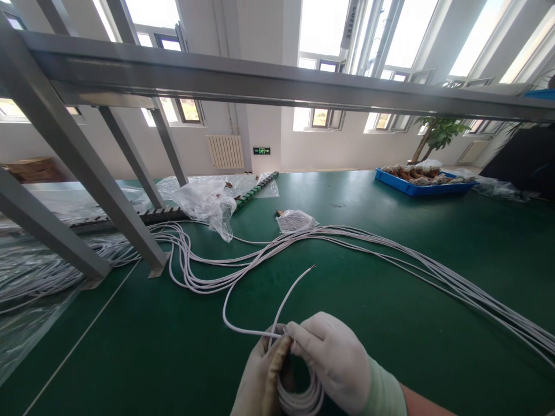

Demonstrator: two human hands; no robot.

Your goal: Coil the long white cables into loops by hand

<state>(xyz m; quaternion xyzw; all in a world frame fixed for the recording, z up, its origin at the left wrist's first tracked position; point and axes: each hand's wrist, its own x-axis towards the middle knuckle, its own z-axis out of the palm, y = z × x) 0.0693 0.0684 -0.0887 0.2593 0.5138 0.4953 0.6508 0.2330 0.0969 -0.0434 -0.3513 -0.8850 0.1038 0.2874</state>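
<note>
Close to me at the bottom of the view is a small coil of white cable [302, 398]. My left hand [260, 375], in a soiled white glove, is closed around the coil's upper left side. My right hand [332, 358], gloved in white with a green cuff, pinches the cable at the top of the coil, touching the left fingers. From between the hands a loose cable end [295, 286] sticks up, its tip stripped. Another length leads left and up into a bundle of white cables [260, 254] lying across the green table [368, 323].
A grey metal frame [260, 75] crosses above, its posts standing on the left. Plastic sheeting [210, 199] and a slotted strip [255, 190] lie behind the cables, near a small clear bag [297, 221]. A blue tray [411, 188] of parts sits far right.
</note>
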